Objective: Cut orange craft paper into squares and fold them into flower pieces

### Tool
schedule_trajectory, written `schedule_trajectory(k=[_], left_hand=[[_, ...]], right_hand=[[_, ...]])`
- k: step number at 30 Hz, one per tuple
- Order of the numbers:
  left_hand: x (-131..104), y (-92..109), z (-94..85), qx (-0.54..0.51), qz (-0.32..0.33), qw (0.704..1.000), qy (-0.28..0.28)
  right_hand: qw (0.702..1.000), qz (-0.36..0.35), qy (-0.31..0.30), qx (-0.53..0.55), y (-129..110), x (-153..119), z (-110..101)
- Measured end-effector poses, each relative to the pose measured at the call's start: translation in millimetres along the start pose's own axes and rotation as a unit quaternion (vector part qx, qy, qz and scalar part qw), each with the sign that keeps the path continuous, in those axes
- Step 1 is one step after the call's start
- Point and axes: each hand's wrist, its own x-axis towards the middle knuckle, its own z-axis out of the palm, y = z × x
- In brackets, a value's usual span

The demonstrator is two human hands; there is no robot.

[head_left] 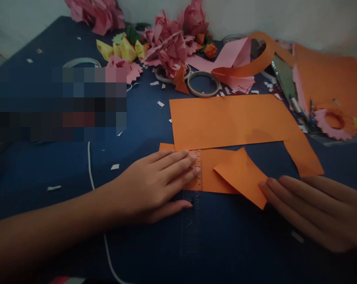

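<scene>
My left hand lies flat, fingers together, pressing a clear plastic ruler down across the left end of an orange paper strip. My right hand rests with its fingertips at the lower corner of the strip's right part, which is torn or folded up into a tilted flap. A larger orange sheet lies just beyond the strip.
Pink paper flowers, yellow folded pieces and tape rolls crowd the back of the blue table. More orange sheets, a curled orange strip and a pink cut ring sit at right. A white cord runs left of my arm.
</scene>
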Motion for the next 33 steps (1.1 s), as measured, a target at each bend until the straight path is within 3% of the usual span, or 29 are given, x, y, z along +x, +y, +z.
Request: schedule_trajectory(k=[3, 11, 17, 25, 33], left_hand=[[-0.1, -0.7, 0.8, 0.001, -0.001, 1.0, -0.001], [-0.1, -0.3, 0.5, 0.007, 0.003, 1.0, -0.004], [0.3, -0.4, -0.8, 0.008, 0.006, 1.0, 0.006], [-0.6, 8.1, -1.4, 0.017, 0.013, 1.0, 0.001], [12.5, 12.1, -0.7, 0.014, 0.027, 1.0, -0.004]], right_hand=[[0.996, -0.078, 0.031, -0.039, 7.6, 5.2, 4.2], [0.994, -0.036, 0.082, -0.054, 6.4, 23.1, 17.3], [0.996, -0.054, 0.06, -0.025, 11.3, 37.4, 22.3], [0.998, -0.047, 0.032, -0.008, 9.6, 18.5, 25.0], [1.0, -0.012, 0.021, -0.008, 4.8, 4.2, 20.4]])
